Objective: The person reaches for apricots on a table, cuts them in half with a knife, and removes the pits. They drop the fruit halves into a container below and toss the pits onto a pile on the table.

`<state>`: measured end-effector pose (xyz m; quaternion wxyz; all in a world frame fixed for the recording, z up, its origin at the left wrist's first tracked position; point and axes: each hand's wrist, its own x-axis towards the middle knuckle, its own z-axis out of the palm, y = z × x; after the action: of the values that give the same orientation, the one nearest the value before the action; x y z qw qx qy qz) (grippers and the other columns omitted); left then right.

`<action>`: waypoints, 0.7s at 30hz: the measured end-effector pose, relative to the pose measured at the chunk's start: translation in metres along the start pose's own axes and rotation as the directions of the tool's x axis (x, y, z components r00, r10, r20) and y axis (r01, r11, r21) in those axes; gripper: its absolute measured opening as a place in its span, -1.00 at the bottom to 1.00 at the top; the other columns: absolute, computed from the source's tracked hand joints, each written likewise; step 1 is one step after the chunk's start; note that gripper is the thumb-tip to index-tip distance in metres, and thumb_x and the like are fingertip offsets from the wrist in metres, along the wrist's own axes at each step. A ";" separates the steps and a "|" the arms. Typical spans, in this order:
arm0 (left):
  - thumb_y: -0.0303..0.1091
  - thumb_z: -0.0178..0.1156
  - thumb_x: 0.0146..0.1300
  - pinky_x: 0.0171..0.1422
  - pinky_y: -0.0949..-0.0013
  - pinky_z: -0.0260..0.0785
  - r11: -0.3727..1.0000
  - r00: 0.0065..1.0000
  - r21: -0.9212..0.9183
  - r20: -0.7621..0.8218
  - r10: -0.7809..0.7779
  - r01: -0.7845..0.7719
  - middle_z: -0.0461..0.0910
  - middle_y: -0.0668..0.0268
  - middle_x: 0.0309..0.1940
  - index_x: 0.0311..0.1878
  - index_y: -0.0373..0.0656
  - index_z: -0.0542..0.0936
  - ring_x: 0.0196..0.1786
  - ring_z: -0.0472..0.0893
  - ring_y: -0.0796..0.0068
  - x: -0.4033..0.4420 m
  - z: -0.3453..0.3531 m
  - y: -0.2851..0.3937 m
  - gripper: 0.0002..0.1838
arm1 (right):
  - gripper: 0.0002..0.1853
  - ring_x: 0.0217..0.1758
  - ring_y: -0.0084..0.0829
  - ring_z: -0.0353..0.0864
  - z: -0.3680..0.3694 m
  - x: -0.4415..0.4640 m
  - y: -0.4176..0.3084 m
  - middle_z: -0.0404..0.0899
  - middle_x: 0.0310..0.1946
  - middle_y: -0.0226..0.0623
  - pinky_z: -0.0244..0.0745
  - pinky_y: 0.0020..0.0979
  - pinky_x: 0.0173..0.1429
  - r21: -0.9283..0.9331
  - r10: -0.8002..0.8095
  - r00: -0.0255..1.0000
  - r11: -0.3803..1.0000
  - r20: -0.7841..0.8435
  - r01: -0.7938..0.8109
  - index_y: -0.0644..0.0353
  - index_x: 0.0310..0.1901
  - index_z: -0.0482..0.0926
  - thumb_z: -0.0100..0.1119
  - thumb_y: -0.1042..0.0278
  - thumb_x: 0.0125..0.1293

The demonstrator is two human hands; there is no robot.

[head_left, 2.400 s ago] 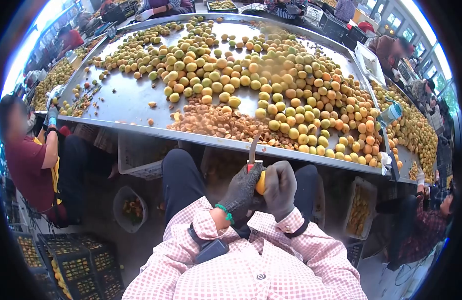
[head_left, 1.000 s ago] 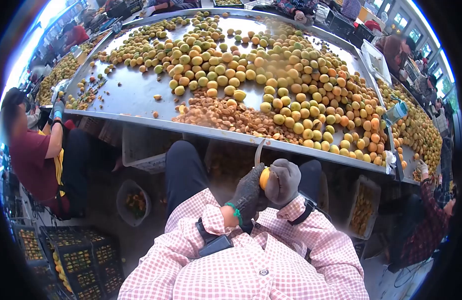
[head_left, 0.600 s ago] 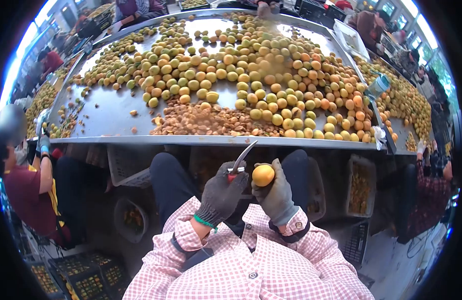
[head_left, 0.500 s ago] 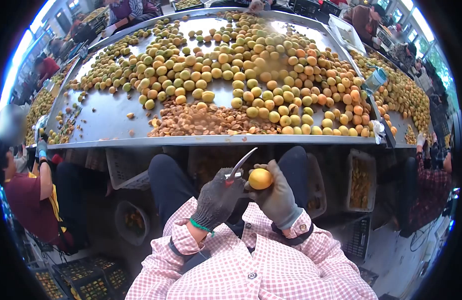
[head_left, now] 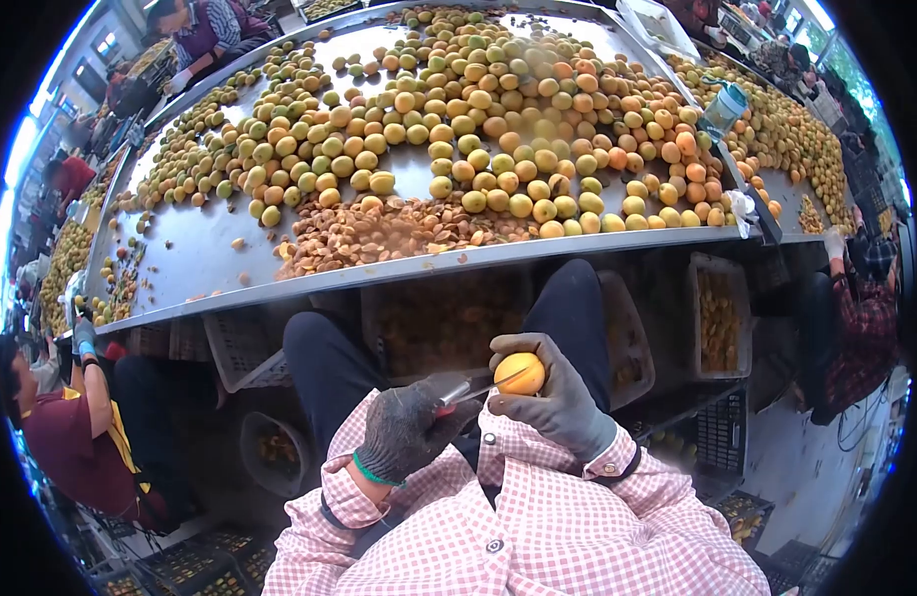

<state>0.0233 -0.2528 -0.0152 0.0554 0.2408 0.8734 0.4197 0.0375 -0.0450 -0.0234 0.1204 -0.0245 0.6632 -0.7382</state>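
Just above my lap, my left hand [head_left: 407, 425], in a dark grey knitted glove with a green cuff edge, is closed round a small curved knife [head_left: 465, 391] with some red at its handle. My right hand [head_left: 568, 402], in a lighter grey glove, grips a yellow-orange apricot [head_left: 520, 372] between thumb and fingers. The blade lies against the apricot's near side, and a dark line runs over the fruit there. Whether the edge has cut in deeply, I cannot tell. Both hands are in front of the metal table [head_left: 329, 281].
Many apricots [head_left: 478, 89] cover the table, with a heap of pits [head_left: 379, 235] near its front edge. Below are crates [head_left: 722, 313] of fruit pieces and a bucket [head_left: 275, 447]. A bottle [head_left: 725, 107] stands at the right. Co-workers [head_left: 76, 427] sit on both sides.
The knife has swung down from pointing up and away to lying across the apricot. My right hand has turned, showing more of the fruit. The view has tilted and shifted.
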 end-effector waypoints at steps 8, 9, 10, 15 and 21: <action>-0.42 0.28 0.14 -0.26 0.34 0.51 0.999 0.999 0.035 0.041 0.001 -0.002 0.67 0.11 -0.27 -0.07 -0.15 0.63 -0.28 0.69 0.16 -0.001 0.013 -0.003 -0.74 | -0.45 0.11 -0.49 0.48 0.003 -0.001 -0.006 0.45 0.02 -0.27 0.45 -0.48 0.19 0.066 -0.098 0.995 0.993 0.030 0.096 0.16 0.13 0.31 0.34 0.58 0.13; -0.37 0.30 0.12 -0.29 0.27 0.50 1.000 1.000 0.020 0.003 0.009 -0.009 0.65 0.10 -0.34 -0.08 -0.12 0.62 -0.33 0.66 0.13 -0.003 0.018 -0.005 -0.73 | -0.46 0.16 -0.45 0.48 0.004 -0.001 -0.006 0.45 0.04 -0.24 0.45 -0.46 0.21 0.066 -0.143 0.989 0.988 0.030 0.141 0.16 0.13 0.30 0.31 0.62 0.14; -0.31 0.32 0.10 -0.33 0.20 0.48 1.000 0.999 0.006 -0.034 0.016 -0.016 0.63 0.10 -0.40 -0.09 -0.08 0.62 -0.38 0.64 0.09 -0.004 0.021 -0.006 -0.71 | -0.46 0.16 -0.45 0.48 0.006 -0.001 -0.007 0.45 0.04 -0.24 0.45 -0.46 0.21 0.067 -0.143 0.989 0.988 0.030 0.141 0.16 0.13 0.30 0.31 0.62 0.14; -0.35 0.30 0.10 -0.31 0.20 0.49 0.999 1.000 0.033 0.001 -0.001 0.001 0.64 0.08 -0.37 -0.06 -0.08 0.61 -0.34 0.65 0.07 -0.002 0.021 -0.002 -0.71 | -0.50 0.18 -0.40 0.48 0.005 0.001 -0.004 0.46 0.04 -0.21 0.47 -0.43 0.21 0.194 -0.066 0.998 0.979 -0.018 0.068 0.19 0.12 0.30 0.25 0.66 0.17; -0.41 0.27 0.11 -0.24 0.22 0.50 0.998 0.999 0.056 0.026 0.020 -0.022 0.65 0.08 -0.31 -0.04 -0.10 0.59 -0.27 0.66 0.06 0.004 0.014 0.005 -0.69 | -0.50 0.15 -0.41 0.51 0.001 0.001 -0.009 0.48 0.02 -0.20 0.48 -0.40 0.22 0.349 0.037 0.998 0.935 0.059 -0.055 0.17 0.12 0.31 0.23 0.68 0.17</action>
<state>0.0260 -0.2383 -0.0204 0.0552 0.2567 0.8816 0.3922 0.0355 -0.0453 -0.0150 0.1570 -0.0063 0.5181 -0.8407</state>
